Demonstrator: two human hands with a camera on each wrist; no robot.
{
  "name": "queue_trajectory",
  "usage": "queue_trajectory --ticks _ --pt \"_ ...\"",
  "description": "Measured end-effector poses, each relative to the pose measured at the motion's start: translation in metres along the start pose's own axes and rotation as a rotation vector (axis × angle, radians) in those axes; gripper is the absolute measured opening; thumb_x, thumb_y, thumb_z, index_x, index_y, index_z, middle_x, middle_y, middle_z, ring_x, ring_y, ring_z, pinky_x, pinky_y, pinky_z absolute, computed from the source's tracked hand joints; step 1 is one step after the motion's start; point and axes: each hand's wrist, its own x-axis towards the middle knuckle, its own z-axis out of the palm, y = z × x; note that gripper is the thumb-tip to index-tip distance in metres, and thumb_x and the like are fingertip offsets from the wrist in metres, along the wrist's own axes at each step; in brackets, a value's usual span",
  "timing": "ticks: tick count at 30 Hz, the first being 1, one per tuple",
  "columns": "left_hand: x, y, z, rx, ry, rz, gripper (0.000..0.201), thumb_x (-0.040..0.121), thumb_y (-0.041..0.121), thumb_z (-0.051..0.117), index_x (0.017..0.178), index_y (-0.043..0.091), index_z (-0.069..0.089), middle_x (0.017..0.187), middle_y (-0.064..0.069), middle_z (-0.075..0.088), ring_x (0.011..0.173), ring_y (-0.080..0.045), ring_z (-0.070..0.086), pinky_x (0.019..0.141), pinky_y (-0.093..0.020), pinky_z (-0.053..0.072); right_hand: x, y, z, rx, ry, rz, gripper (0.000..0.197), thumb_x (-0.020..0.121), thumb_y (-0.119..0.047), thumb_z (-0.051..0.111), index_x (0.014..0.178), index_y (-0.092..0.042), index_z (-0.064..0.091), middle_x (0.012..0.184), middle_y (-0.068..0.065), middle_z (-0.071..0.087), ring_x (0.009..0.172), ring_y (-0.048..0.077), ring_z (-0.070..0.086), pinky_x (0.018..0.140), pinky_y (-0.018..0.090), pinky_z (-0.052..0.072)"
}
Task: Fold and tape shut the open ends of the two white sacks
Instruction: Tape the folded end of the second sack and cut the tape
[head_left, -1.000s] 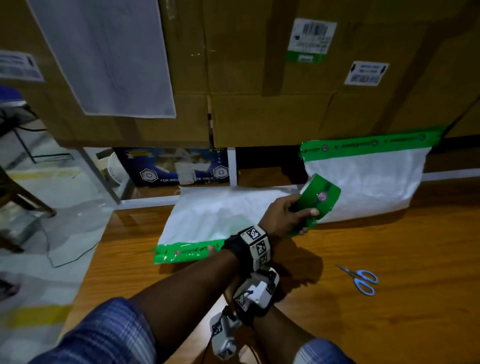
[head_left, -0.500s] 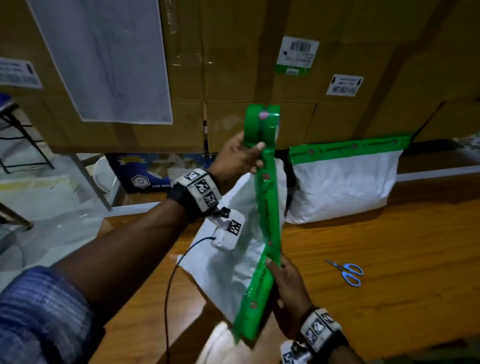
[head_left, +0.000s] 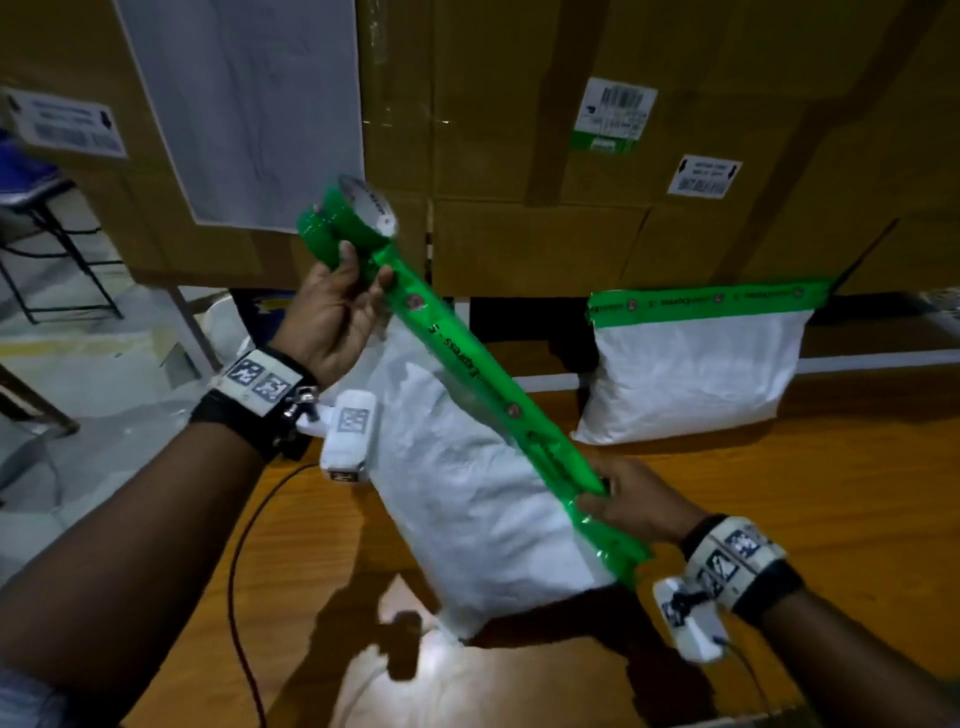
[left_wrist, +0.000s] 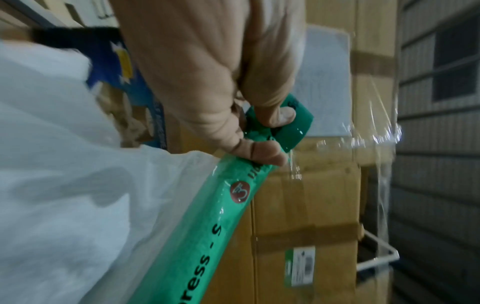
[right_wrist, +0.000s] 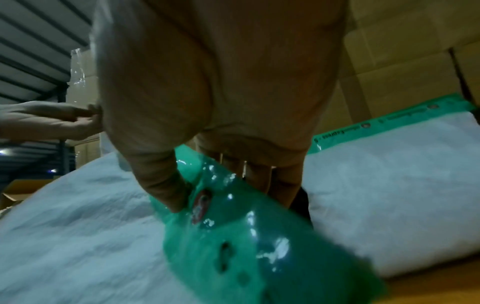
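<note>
I hold one white sack (head_left: 467, 493) up off the wooden table (head_left: 841, 499), slanting from upper left to lower right. A green tape strip (head_left: 467, 358) runs along its folded edge. My left hand (head_left: 358, 291) grips the green tape roll (head_left: 358, 208) at the upper end; in the left wrist view its fingers (left_wrist: 262, 152) curl round the green tape (left_wrist: 207, 236). My right hand (head_left: 613, 499) pinches the strip's lower end, thumb and fingers clamped on the crumpled green tape (right_wrist: 233, 236). The second sack (head_left: 691, 379) leans at the back right, green tape (head_left: 711, 301) along its top.
Stacked cardboard boxes (head_left: 519, 156) wall off the back, a white sheet (head_left: 249, 104) stuck on them. The table's left edge drops to a grey floor (head_left: 104, 374). A red cable (head_left: 244, 597) trails over the table near my left forearm.
The sack has come up off the table, swung to near-vertical, then tilted into a diagonal. My left hand carried the roll up and left; my right hand took the lower end.
</note>
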Motion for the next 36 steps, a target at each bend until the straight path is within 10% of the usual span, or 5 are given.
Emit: queue_trajectory --ticks 4,14,19,24,36 --pt "-0.009 0.021 -0.044 -0.183 0.065 0.026 0.053 0.089 0.025 0.055 0.139 0.015 0.042 0.124 -0.009 0.057 0.084 -0.009 0.069 0.069 -0.014 0.056 0.035 -0.025 -0.040 -0.121 0.064 -0.007 0.021 0.091 -0.014 0.069 0.105 -0.029 0.063 0.097 0.003 0.071 0.082 0.015 0.067 0.068 0.030 0.051" --pt "-0.017 0.028 -0.134 -0.218 0.195 0.074 0.106 0.065 0.031 0.088 0.152 0.014 0.029 0.136 -0.010 0.049 0.086 -0.010 0.066 0.069 -0.017 0.055 0.129 -0.069 -0.037 -0.495 0.497 -0.191 0.026 0.086 -0.020 0.063 0.110 -0.029 0.067 0.101 0.002 0.068 0.097 0.031 0.061 0.089 0.043 0.037" --pt "-0.039 0.013 -0.151 -0.204 0.083 0.067 0.038 0.087 0.047 0.059 0.108 0.016 0.062 0.088 0.005 0.058 0.069 -0.002 0.053 0.058 -0.016 0.045 0.125 -0.051 -0.014 -0.621 0.649 -0.335 0.036 0.081 -0.014 0.066 0.117 -0.023 0.066 0.108 0.001 0.066 0.093 0.029 0.056 0.083 0.041 0.031" --pt "-0.089 -0.051 -0.197 -0.251 0.200 -0.040 0.038 0.102 0.046 0.040 0.112 0.015 0.059 0.081 0.006 0.059 0.060 -0.002 0.050 0.052 -0.016 0.042 0.098 0.004 0.045 -0.631 0.521 -0.294 0.037 0.078 -0.013 0.067 0.113 -0.025 0.068 0.107 0.000 0.069 0.096 0.030 0.061 0.082 0.041 0.029" --pt "-0.180 -0.107 -0.242 -0.196 0.536 -0.170 0.018 0.073 0.027 0.078 0.082 0.023 0.063 0.074 0.001 0.066 0.057 -0.006 0.060 0.051 -0.019 0.051 0.040 0.050 0.115 -0.615 0.336 -0.212 0.048 0.069 -0.010 0.076 0.111 -0.028 0.064 0.109 -0.005 0.064 0.095 0.024 0.059 0.086 0.042 0.031"
